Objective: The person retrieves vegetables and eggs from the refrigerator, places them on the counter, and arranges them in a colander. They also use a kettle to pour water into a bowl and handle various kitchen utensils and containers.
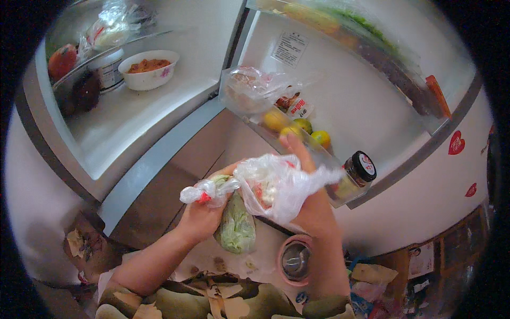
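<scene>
My left hand [205,218] grips a clear plastic bag of pale green leafy vegetable [238,228]; its twisted end with a red strip sticks out over the knuckles. In my right hand [318,205] is a thin white plastic bag [277,181] with red marks and pale contents I cannot make out. The two bags touch in front of my chest. Right fingers and thumb are partly behind the white bag, with one finger pointing up towards the lower door shelf [255,127].
An open refrigerator has a white bowl [146,75] of reddish food and a white tub [109,71] inside. Yellow-green citrus fruits [321,138], a bagged item [255,87] and a black-lidded jar [360,167] fill the door shelf. A pink-rimmed round container [295,261] stands below.
</scene>
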Action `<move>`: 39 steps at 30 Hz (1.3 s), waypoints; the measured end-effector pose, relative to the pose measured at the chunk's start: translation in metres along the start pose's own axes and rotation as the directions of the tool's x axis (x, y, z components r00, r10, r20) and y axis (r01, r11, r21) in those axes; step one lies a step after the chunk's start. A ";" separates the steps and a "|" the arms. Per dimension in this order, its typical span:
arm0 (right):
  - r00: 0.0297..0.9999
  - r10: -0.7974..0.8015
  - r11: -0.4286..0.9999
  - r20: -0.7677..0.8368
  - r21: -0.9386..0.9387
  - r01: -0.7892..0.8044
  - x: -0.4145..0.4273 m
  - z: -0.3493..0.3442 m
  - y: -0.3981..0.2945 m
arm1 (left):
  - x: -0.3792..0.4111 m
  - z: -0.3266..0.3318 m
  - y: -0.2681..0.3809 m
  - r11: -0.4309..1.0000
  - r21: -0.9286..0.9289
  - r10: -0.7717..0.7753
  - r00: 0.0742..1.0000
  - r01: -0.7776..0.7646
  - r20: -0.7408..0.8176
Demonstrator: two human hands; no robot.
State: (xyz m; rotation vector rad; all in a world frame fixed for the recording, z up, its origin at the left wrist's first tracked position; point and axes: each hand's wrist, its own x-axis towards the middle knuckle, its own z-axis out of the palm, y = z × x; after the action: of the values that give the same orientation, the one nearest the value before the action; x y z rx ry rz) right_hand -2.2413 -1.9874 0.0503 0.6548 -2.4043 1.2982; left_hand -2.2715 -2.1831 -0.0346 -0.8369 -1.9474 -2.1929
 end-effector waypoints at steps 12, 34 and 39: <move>0.890 0.425 0.437 -0.162 0.899 -0.046 -0.111 -0.010 0.056 | -0.031 0.015 0.010 0.991 0.010 -0.134 0.963 0.136 0.233; 0.868 0.318 0.392 -0.380 0.887 0.245 -0.189 -0.211 0.153 | -0.104 0.067 0.027 0.990 -0.071 -0.135 0.706 0.120 -0.695; 0.881 0.350 0.358 -0.319 0.914 0.188 -0.192 -0.211 0.168 | -0.132 0.080 0.037 0.980 -0.058 -0.158 0.574 0.188 -0.803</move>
State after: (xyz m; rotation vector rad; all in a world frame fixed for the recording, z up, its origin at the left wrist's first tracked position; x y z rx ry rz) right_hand -2.1556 -1.6826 -0.0478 0.3468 -1.0775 2.5417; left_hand -2.1177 -2.1525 -0.0588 0.3890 -1.5789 -2.0408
